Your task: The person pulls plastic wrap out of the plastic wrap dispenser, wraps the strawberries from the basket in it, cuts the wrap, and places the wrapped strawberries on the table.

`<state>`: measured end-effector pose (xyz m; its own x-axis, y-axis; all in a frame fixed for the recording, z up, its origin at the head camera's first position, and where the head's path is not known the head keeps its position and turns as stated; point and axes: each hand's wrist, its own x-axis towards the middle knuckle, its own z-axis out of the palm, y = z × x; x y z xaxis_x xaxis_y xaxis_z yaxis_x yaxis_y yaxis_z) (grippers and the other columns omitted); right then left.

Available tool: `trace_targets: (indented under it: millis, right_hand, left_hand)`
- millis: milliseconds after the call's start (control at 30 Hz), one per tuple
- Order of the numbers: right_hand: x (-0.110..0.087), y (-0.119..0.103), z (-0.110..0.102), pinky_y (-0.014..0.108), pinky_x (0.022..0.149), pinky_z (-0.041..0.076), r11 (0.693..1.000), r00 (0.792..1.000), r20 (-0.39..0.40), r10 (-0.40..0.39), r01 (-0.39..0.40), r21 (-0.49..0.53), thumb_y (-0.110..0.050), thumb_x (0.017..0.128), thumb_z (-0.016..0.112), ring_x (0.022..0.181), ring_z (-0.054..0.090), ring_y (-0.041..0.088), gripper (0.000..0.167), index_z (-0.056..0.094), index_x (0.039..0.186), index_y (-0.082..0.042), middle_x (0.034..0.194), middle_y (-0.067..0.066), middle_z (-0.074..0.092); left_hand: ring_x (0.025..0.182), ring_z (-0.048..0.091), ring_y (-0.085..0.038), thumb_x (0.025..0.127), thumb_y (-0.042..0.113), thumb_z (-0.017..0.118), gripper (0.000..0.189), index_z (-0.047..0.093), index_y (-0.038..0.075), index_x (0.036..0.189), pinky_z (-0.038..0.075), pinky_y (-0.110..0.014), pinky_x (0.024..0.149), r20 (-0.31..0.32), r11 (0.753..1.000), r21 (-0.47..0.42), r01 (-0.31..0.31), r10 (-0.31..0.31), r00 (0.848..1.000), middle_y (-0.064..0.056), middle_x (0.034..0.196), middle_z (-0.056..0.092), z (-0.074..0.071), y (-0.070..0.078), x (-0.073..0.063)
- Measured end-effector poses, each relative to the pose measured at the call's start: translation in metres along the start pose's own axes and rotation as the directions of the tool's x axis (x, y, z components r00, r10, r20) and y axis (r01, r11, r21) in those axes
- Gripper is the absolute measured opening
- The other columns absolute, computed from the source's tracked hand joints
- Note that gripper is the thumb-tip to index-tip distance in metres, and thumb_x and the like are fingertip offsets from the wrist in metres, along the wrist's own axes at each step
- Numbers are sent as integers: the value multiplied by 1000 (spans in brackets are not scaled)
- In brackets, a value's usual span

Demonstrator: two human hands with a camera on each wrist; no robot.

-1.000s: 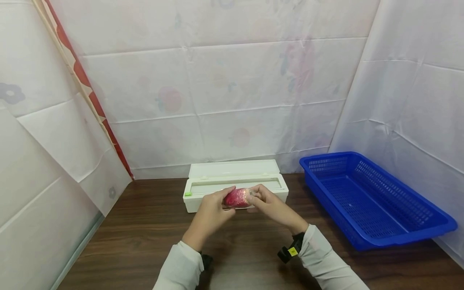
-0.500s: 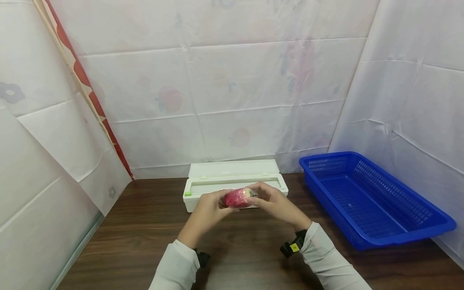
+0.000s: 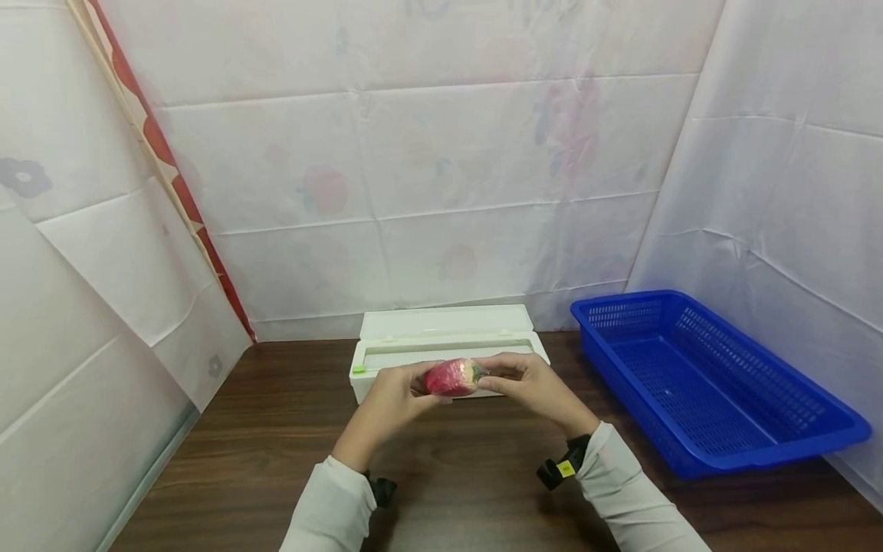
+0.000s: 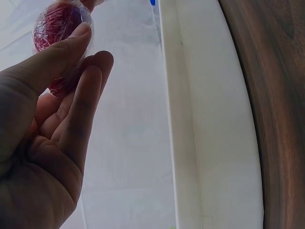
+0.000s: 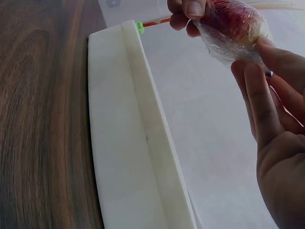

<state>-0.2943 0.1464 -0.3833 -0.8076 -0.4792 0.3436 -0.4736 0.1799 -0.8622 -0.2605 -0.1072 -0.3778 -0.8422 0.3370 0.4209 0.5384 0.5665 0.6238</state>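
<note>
Both hands hold a red, rounded, fruit-like item (image 3: 451,377) with a pale and green right end, wrapped in clear plastic film. My left hand (image 3: 388,402) grips its red end between thumb and fingers. At the pale end, my right hand (image 3: 538,392) pinches with thumb and fingertips; crinkled clear film (image 5: 219,45) bulges below the item in the right wrist view. Behind the hands sits a long white box (image 3: 360,389), probably a cling film dispenser, its lid (image 3: 447,322) raised. The item overlaps the box's front in the head view.
A blue perforated plastic basket (image 3: 690,399) stands on the right of the dark wood table (image 3: 455,475). A small green tab (image 3: 359,369) is on the box's left end. White printed sheeting (image 3: 441,176) encloses the back and sides.
The right hand's fingers have shifted slightly right, baring more of the item's pale and green end. The left wrist has moved a little left. Box and basket stay put.
</note>
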Motion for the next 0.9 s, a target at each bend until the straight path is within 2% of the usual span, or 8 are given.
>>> trace_targets:
  millis: [133,233,300,467,567,900]
  right_hand:
    - [-1,0,-2,31,81,56,999,999,48,-23,22,26,-14,94,73,101,68,20,41,65,133,-5,122,11,68]
    - [-2,-2,-3,34,83,57,998,993,108,-57,57,6,-14,92,75,102,68,22,54,56,143,-7,126,10,65]
    - [-2,-2,-3,34,84,57,996,988,128,-83,87,-31,-16,91,77,100,69,21,58,55,144,-9,125,8,65]
    - [0,-4,0,32,83,56,983,988,103,-117,130,-133,-20,90,77,94,69,16,47,64,134,-10,115,1,69]
    - [-1,-4,0,32,83,56,982,989,94,-114,126,-140,-17,91,77,92,69,16,40,66,128,-10,112,0,70]
    - [-1,-7,3,34,83,57,998,990,135,-47,53,-38,-21,90,78,102,68,21,43,65,130,-12,111,4,71]
  left_hand:
    - [79,66,-5,81,15,86,44,72,12,122,56,-24,72,-6,1000,-7,0,0,1000,1,104,73,0,0,0]
    - [79,67,-6,81,15,86,45,71,10,124,56,-24,72,-5,1000,-9,-8,8,1000,0,105,73,1,0,0]
    - [79,67,-6,82,16,85,46,71,10,125,56,-24,72,0,1000,-15,-12,12,1000,0,105,73,1,0,0]
    - [82,68,-9,80,21,87,58,65,12,133,56,-24,72,6,999,-49,2,-2,1000,0,103,72,-2,0,-1]
    - [84,69,-10,79,22,88,61,64,15,135,56,-25,74,10,997,-76,0,1,1000,0,103,72,-4,-1,-2]
    - [81,68,-6,79,13,88,52,67,17,126,57,-25,73,26,987,-161,-24,29,999,4,97,72,1,-3,0]
